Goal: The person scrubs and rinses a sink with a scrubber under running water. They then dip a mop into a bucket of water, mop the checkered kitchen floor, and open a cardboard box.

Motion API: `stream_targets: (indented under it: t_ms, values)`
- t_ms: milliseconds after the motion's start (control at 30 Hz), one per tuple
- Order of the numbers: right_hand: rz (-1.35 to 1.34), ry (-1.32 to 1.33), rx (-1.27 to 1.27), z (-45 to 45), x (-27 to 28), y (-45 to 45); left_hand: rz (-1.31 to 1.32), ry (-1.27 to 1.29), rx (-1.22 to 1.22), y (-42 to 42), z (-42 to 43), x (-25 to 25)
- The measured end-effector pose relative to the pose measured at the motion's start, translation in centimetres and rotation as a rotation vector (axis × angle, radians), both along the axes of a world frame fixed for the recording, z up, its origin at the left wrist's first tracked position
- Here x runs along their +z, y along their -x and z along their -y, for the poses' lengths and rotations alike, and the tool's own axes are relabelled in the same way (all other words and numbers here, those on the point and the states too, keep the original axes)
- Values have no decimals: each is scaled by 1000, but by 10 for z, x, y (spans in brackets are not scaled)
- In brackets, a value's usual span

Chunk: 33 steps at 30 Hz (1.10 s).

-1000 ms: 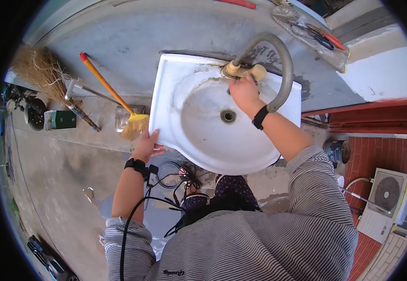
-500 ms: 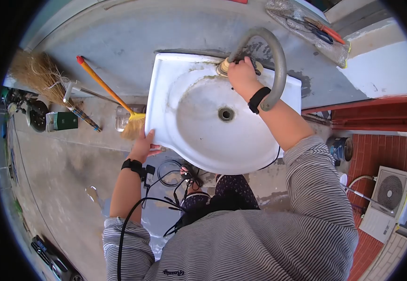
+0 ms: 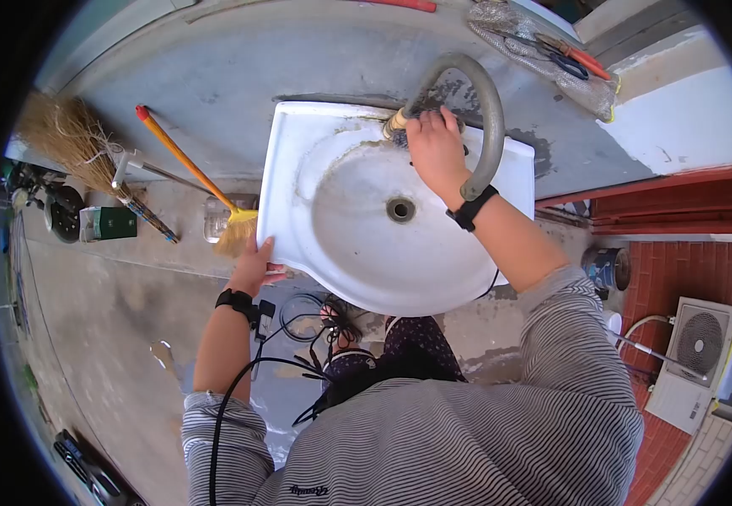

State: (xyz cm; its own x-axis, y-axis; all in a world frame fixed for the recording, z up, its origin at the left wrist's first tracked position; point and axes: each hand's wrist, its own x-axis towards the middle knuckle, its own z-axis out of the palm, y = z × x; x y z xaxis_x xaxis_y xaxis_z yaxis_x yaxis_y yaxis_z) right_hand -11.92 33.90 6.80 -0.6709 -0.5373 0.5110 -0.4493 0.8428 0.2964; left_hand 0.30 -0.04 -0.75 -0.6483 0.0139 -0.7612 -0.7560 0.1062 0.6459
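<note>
A white ceramic washbasin (image 3: 357, 270) with a brown-stained rim and a round drain hole stands in front of me. My left hand (image 3: 252, 266) holds its left front corner, with the thumb against the side and the fingers at the lower edge. My right hand (image 3: 437, 156) is at the back rim, its fingers bent over a dark, rough-looking thing (image 3: 401, 138) that is mostly hidden. Beside those fingers, a thick grey hose (image 3: 494, 110) rises from a cream-coloured fitting (image 3: 394, 123) and arches over to my right wrist.
A yellow broom (image 3: 189, 160) and a straw broom (image 3: 71, 143) lean at the left, near a green box (image 3: 113, 223). Pliers (image 3: 572, 59) lie on a mesh sack at the upper right. Black cables (image 3: 340, 325) lie by my feet. An air-conditioner unit (image 3: 694, 346) stands at the right.
My right hand has shifted slightly along the back rim, and its fingers are straighter and turned more upward. My left hand keeps its place on the corner. The view has moved slightly.
</note>
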Motion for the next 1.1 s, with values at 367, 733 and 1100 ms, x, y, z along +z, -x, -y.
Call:
stream_targets:
  t_ms: [367, 733, 1100]
  values:
    - [291, 46, -67, 10, -39, -36, 19, -16, -22, 2, 0, -1]
    - [594, 487, -415, -106, -16, -91, 18, -1, -28, 3, -3, 7]
    - [232, 961, 96, -62, 185, -33, 30, 5, -15, 4, -3, 8]
